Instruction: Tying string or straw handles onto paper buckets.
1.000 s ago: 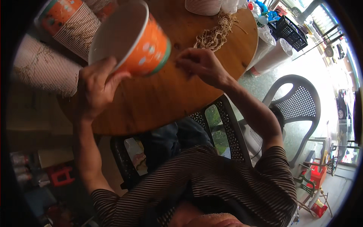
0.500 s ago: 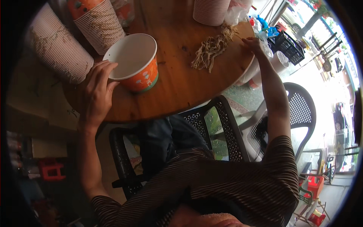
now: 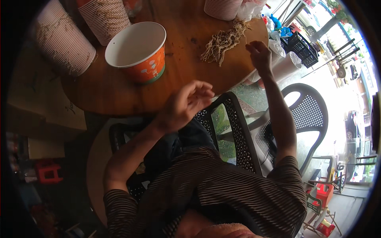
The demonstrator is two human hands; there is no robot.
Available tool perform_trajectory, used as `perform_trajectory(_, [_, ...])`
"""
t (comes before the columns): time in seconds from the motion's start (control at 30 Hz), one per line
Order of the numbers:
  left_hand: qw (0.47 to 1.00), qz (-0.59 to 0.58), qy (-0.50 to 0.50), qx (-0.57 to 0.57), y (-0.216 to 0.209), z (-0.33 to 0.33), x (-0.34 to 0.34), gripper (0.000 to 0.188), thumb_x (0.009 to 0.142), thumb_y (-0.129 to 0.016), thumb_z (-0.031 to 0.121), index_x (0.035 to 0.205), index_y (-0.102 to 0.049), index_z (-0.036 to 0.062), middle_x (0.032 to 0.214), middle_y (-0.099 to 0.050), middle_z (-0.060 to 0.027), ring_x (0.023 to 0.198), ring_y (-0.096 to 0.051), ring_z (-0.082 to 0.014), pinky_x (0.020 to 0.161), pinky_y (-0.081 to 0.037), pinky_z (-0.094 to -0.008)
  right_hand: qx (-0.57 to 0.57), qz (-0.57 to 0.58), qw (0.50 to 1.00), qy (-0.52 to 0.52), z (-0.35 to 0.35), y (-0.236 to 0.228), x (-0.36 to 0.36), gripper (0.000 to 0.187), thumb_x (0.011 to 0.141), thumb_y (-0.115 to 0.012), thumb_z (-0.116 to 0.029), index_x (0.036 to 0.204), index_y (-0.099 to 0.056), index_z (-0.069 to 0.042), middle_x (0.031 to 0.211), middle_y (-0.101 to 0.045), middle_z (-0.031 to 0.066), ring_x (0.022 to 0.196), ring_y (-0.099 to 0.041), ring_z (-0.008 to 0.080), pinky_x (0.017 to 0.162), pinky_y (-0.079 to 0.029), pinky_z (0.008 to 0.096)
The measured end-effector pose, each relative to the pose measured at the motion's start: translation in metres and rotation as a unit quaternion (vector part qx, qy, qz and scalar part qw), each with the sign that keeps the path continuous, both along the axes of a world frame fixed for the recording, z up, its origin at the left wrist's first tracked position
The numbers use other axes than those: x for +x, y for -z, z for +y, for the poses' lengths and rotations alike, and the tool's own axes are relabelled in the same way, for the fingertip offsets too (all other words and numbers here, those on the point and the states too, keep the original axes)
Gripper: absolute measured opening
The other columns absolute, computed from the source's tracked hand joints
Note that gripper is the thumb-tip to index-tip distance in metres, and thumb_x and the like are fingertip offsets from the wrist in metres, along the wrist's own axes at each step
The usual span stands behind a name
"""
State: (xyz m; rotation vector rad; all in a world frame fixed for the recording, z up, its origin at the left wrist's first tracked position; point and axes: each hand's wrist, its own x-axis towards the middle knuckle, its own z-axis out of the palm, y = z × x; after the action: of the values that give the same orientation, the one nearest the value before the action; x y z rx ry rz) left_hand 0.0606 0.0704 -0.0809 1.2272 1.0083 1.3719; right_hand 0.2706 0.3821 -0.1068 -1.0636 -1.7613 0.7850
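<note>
An orange paper bucket (image 3: 139,55) with a white inside stands upright and empty on the round wooden table (image 3: 119,95). My left hand (image 3: 185,104) hovers over the table's near edge, to the right of the bucket and apart from it, fingers loosely curled and holding nothing. A loose pile of tan strings (image 3: 222,43) lies at the far right of the table. My right hand (image 3: 260,54) is just right of that pile, fingers bent together; whether a strand is pinched in them is not clear.
Stacks of striped paper cups stand at the table's left (image 3: 59,39), back (image 3: 105,18) and far side (image 3: 222,8). A black mesh chair (image 3: 232,131) is under me, with a grey plastic chair (image 3: 309,119) to the right. A black crate (image 3: 299,49) and plastic bags lie beyond the table.
My left hand set the bucket down, let go of it and drew back to the table's near edge. My right hand went out to the string pile and stays beside it.
</note>
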Motion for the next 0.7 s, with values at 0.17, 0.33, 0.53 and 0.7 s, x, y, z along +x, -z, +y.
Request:
perform_trajectory(0.17, [0.984, -0.139, 0.031, -0.102, 0.005, 0.090, 0.015, 0.050, 0.103, -0.057, 0.041, 0.123, -0.057, -0.0048, 0.115, -0.066, -0.0160, 0.109, -0.064, -0.0210, 0.097, -0.053, -0.0360, -0.054, 0.093, 0.994, -0.012, -0.082, -0.022, -0.005, 0.030, 0.086, -0.082, -0.016, 0.106, -0.066, -0.001, 0.088, -0.071, 0.0052, 0.057, -0.053, 0.0064, 0.049, -0.041, 0.0238])
perform_trajectory(0.33, [0.968, -0.204, -0.010, -0.148, 0.011, 0.159, 0.027, 0.035, 0.102, -0.061, 0.034, 0.099, -0.066, 0.0001, 0.084, -0.072, -0.0111, 0.072, -0.071, -0.0201, 0.066, -0.063, -0.0352, 0.008, 0.076, 0.996, -0.044, -0.101, -0.013, -0.022, 0.022, 0.087, -0.079, -0.011, 0.099, -0.063, -0.002, 0.087, -0.069, 0.0051, 0.061, -0.056, 0.0088, 0.057, -0.049, 0.0260])
perform_trajectory(0.53, [0.972, -0.166, -0.045, -0.163, 0.022, 0.190, 0.025, 0.020, 0.100, -0.065, 0.021, 0.098, -0.069, 0.0008, 0.084, -0.073, -0.0114, 0.066, -0.072, -0.0213, 0.053, -0.059, -0.0315, 0.008, 0.047, 0.993, -0.109, -0.113, -0.005, -0.035, 0.014, 0.092, -0.069, -0.007, 0.103, -0.063, -0.001, 0.096, -0.073, 0.0109, 0.085, -0.073, 0.0173, 0.077, -0.058, 0.0334])
perform_trajectory(0.7, [0.979, -0.117, -0.065, -0.156, 0.017, 0.184, 0.015, 0.019, 0.100, -0.062, 0.017, 0.098, -0.069, -0.0008, 0.084, -0.074, -0.0123, 0.066, -0.072, -0.0202, 0.053, -0.057, -0.0305, 0.199, -0.099, 0.974, -0.034, -0.059, -0.022, -0.022, 0.019, 0.096, -0.062, -0.010, 0.113, -0.066, -0.004, 0.103, -0.073, 0.0147, 0.092, -0.073, 0.0293, 0.080, -0.057, 0.0402])
